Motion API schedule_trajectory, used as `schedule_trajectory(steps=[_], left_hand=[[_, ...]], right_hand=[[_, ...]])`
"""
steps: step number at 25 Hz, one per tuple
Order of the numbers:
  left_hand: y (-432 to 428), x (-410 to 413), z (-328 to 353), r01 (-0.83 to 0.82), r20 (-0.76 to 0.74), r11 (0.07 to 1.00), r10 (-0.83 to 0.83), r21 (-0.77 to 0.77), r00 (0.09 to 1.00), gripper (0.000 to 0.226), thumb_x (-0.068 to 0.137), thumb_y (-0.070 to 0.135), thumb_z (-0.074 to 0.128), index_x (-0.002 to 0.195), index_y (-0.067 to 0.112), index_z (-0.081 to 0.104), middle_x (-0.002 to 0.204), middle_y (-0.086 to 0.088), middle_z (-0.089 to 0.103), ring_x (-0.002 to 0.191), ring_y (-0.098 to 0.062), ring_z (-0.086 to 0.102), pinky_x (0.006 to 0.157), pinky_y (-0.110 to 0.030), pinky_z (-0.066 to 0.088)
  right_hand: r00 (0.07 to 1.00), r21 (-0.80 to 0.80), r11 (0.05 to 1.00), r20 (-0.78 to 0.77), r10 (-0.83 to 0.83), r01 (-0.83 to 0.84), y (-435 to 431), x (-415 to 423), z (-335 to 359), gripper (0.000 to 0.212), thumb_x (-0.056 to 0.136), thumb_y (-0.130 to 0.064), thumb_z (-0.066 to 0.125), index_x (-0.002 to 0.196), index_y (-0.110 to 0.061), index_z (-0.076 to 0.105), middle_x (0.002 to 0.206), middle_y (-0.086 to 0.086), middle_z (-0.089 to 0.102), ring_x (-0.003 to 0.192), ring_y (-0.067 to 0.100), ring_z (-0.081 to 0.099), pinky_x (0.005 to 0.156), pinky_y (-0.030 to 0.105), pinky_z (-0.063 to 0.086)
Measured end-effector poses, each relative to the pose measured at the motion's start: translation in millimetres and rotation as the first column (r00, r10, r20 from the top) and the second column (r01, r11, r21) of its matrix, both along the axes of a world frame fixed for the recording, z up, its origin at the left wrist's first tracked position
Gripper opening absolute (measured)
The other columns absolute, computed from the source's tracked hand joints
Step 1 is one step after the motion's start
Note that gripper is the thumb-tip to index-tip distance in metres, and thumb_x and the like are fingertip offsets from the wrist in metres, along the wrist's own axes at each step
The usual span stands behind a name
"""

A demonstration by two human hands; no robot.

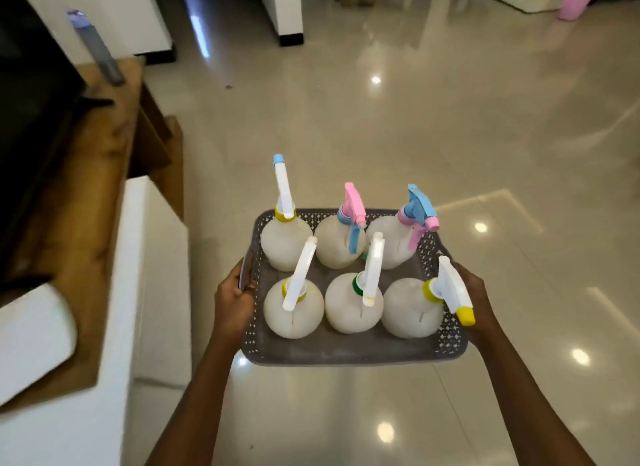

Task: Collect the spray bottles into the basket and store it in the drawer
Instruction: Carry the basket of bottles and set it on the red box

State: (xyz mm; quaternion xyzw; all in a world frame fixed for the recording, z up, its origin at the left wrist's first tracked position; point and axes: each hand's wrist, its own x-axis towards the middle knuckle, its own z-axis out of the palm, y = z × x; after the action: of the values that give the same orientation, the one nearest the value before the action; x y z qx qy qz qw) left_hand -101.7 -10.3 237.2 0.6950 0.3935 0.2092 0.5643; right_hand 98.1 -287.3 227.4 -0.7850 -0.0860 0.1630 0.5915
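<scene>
I hold a grey perforated basket [346, 349] in the air above the tiled floor. My left hand [233, 301] grips its left rim and my right hand [476, 302] grips its right rim. Several white round spray bottles stand upright inside in two rows. The back row has a bottle with a white and blue nozzle [284, 243], one with a pink head [337, 243] and one with a blue head [391, 240]. The front row bottles [292, 313] have white triggers; the right one [408, 309] has a yellow nozzle tip.
A wooden cabinet [104, 146] with a dark television on it runs along the left. A white block of furniture [152, 275] stands close to the basket's left side. A grey tube [97, 49] rests on the cabinet. Glossy tiled floor [450, 136] stretches ahead and right.
</scene>
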Motion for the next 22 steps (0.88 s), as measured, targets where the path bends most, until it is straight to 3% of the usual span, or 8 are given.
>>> schedule_trajectory(steps=[2,5,8,10,13,15,18,22], left_hand=[[-14,-44,42,-0.119,-0.017,0.993,0.12,0.007,0.993,0.041,0.086,0.0,0.05,0.119,0.02,0.06,0.107,0.001,0.067,0.102,-0.02,0.062,0.083,-0.031,0.052],[-47,-113,105,-0.225,-0.029,0.974,0.225,0.008,0.974,0.035,0.087,0.011,0.054,0.12,0.021,0.06,0.114,0.002,0.065,0.106,-0.02,0.061,0.095,-0.039,0.05],[-83,-188,155,-0.372,0.015,0.928,0.372,-0.004,0.928,0.034,0.085,0.013,0.055,0.117,0.021,0.061,0.116,0.002,0.064,0.107,-0.021,0.06,0.095,-0.038,0.049],[-99,-236,178,-0.486,-0.009,0.874,0.486,0.004,0.874,0.032,0.083,0.015,0.056,0.114,0.021,0.063,0.115,-0.002,0.066,0.105,-0.023,0.062,0.093,-0.04,0.05],[-122,-308,203,-0.587,0.014,0.809,0.587,0.001,0.809,0.029,0.082,0.021,0.06,0.11,0.026,0.063,0.107,0.0,0.068,0.099,-0.022,0.063,0.09,-0.039,0.051],[-140,-368,212,-0.675,0.049,0.737,0.673,0.029,0.738,0.032,0.085,0.019,0.059,0.116,0.025,0.061,0.107,0.006,0.064,0.099,-0.017,0.061,0.088,-0.032,0.049],[-171,-468,215,-0.792,0.051,0.606,0.791,0.076,0.61,0.031,0.086,0.019,0.058,0.117,0.022,0.061,0.109,0.005,0.065,0.1,-0.012,0.062,0.085,-0.027,0.05],[-225,-590,212,-0.921,0.021,0.378,0.924,0.089,0.382,0.036,0.086,0.004,0.053,0.12,0.015,0.06,0.104,0.005,0.063,0.083,0.011,0.059,0.07,-0.005,0.046]], right_hand=[[0.993,-0.022,0.992,-0.004,0.122,-0.122,-2,-21,37,0.047,0.091,0.003,0.048,0.095,-0.041,0.067,0.086,-0.021,0.067,0.072,-0.023,0.059,0.064,-0.002,0.045],[0.96,-0.026,0.961,0.056,0.275,-0.274,1,-54,107,0.055,0.089,0.006,0.051,0.084,-0.047,0.063,0.068,-0.04,0.065,0.068,-0.023,0.058,0.062,0.0,0.045],[0.909,-0.022,0.913,0.087,0.408,-0.408,9,-97,169,0.038,0.09,0.003,0.051,0.092,-0.034,0.061,0.066,-0.028,0.068,0.062,-0.017,0.058,0.06,0.007,0.046],[0.88,0.011,0.882,0.076,0.469,-0.471,19,-124,196,0.017,0.091,-0.018,0.056,0.088,-0.032,0.066,0.066,-0.02,0.067,0.058,-0.008,0.057,0.062,0.023,0.046],[0.804,0.032,0.805,0.081,0.589,-0.593,42,-181,234,0.021,0.083,-0.014,0.06,0.076,-0.033,0.063,0.063,-0.015,0.064,0.052,-0.006,0.054,0.057,0.017,0.044],[0.706,0.004,0.708,0.084,0.703,-0.706,65,-231,246,0.022,0.075,-0.009,0.054,0.075,-0.03,0.06,0.053,-0.018,0.063,0.049,-0.007,0.052,0.053,0.013,0.042],[0.547,-0.007,0.552,0.113,0.829,-0.834,100,-318,244,0.027,0.089,0.004,0.049,0.098,-0.018,0.062,0.067,-0.017,0.065,0.058,-0.01,0.056,0.06,0.014,0.045],[0.296,-0.078,0.307,0.126,0.947,-0.948,125,-446,226,0.033,0.09,0.009,0.043,0.106,-0.017,0.056,0.064,-0.024,0.067,0.06,-0.013,0.057,0.058,0.006,0.044]])
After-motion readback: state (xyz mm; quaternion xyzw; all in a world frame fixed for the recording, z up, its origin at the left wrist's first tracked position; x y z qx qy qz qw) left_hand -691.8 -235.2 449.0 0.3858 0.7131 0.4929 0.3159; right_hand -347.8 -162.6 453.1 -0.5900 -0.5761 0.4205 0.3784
